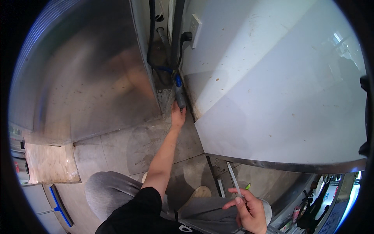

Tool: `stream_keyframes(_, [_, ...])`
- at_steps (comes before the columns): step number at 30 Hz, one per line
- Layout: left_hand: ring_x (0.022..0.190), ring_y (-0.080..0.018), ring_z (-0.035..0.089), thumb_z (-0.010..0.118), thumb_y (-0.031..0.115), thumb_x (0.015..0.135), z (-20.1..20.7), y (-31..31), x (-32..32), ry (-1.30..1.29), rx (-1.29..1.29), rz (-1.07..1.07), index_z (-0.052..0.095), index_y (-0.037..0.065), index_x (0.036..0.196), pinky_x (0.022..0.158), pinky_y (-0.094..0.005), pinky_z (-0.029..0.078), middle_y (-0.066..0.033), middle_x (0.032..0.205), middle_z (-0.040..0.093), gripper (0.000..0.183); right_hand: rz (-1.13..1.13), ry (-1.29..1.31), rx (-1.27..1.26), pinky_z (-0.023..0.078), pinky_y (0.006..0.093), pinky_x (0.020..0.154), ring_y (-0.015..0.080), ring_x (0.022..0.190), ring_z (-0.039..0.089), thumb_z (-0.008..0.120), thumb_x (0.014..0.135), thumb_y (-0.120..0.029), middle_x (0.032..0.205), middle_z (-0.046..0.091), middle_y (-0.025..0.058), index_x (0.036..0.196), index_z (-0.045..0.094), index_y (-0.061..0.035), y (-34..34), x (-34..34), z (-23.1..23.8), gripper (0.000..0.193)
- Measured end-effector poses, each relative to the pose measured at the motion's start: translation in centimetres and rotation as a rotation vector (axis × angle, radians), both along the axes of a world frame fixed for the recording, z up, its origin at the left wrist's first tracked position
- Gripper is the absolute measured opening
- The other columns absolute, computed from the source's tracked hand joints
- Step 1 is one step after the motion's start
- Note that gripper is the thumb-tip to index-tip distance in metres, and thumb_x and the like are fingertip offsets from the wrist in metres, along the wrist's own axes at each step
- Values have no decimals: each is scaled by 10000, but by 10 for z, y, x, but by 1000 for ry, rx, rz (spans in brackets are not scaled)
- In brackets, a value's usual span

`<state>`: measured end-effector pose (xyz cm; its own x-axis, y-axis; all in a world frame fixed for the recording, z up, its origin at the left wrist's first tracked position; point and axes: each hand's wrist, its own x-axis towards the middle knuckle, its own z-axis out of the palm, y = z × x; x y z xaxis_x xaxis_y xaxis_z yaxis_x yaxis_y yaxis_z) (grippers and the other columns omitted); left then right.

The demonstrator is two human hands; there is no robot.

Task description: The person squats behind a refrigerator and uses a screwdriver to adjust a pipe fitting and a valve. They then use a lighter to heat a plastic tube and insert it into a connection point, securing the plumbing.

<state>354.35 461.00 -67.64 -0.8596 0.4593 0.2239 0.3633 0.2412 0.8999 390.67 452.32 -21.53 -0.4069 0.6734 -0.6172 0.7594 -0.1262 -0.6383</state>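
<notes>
My left hand [178, 117] reaches forward into the narrow gap between the steel panel and the white wall. Its fingers are closed round the lower end of a grey cylindrical fitting [180, 97]; some of them are hidden behind it. A blue hose piece [178, 80] joins the fitting's upper end. At the lower right, my right hand [250, 212] is above my knee, with a thin pale rod [234, 178] pinched between thumb and fingers. The rod points up and away toward the white panel's lower edge.
A brushed steel panel [93, 85] stands on the left, a glossy white wall [280, 89] on the right. Dark hoses [151, 35] and a plugged-in socket [195, 31] are in the gap. A blue squeegee [60, 206] lies lower left; cluttered shelving [315, 206] is lower right.
</notes>
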Motion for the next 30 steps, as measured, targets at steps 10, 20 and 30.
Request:
stream_keyframes(10, [1297,-530,508,693,123,951,0,0,-3,57,-20,18,477,-66,1428,1122,-534,417,-336,1372,558,556,60,67,67,535,285,790,119,811,685,552,1106,-224,906,777,33,1378,672,-107,0,7,-10,320])
stream_keyframes(20, [1301,-465,539,787,316,933,7,-8,-6,284,-100,79,559,-67,1363,1104,-503,443,-275,1345,606,619,109,-41,47,536,292,829,127,859,704,533,1110,-236,930,787,29,1395,661,-113,2,4,-4,336])
stream_keyframes(30, [1369,-442,506,782,185,897,20,-20,4,112,-164,33,488,-60,1435,1158,-483,417,-267,1425,575,660,130,35,96,531,302,859,139,874,701,527,1112,-232,927,784,44,1389,658,-107,1,4,-6,331])
